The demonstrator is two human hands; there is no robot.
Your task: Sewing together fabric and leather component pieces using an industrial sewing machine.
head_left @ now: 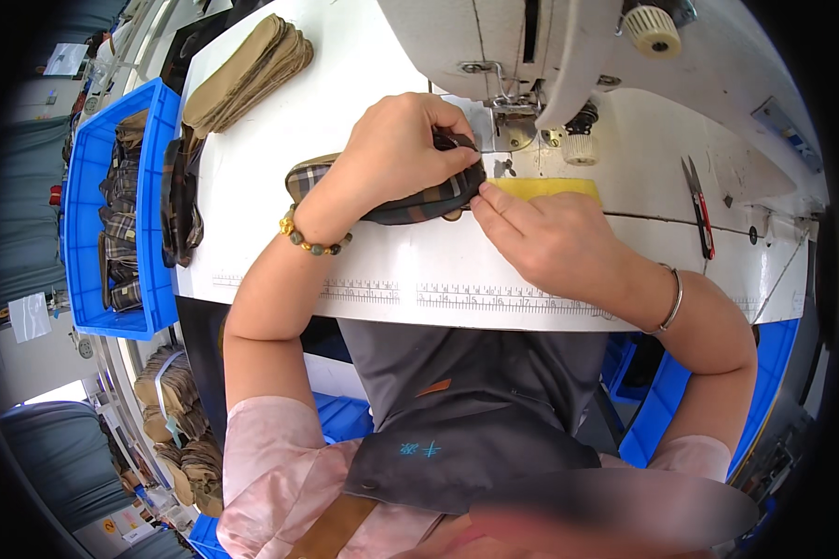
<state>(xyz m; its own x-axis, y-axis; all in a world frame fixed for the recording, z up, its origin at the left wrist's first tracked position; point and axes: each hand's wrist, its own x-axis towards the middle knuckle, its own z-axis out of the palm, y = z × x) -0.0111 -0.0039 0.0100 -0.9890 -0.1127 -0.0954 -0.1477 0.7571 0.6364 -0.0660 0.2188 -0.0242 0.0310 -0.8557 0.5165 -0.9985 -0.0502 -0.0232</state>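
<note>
A dark plaid cloth shoe upper [431, 197] with black edging lies on the sewing table just in front of the sewing machine's needle area. My left hand [391, 149] reaches over it and pinches its black edge at the right end between thumb and fingers. From the right, my right hand [559, 238] grips the same end near its tip with thumb and fingers closed. The sewing machine [494, 56] stands just beyond, its presser foot [513, 110] close to my left fingertips. Part of the shoe upper is hidden under my left hand and wrist.
Stacked tan soles [247, 74] lie at the table's far left. A blue bin [161, 298] of plaid pieces stands beside the left edge, with more dark plaid pieces [179, 205] against it. A yellow strip [550, 187] and red-black scissors [699, 207] lie to the right.
</note>
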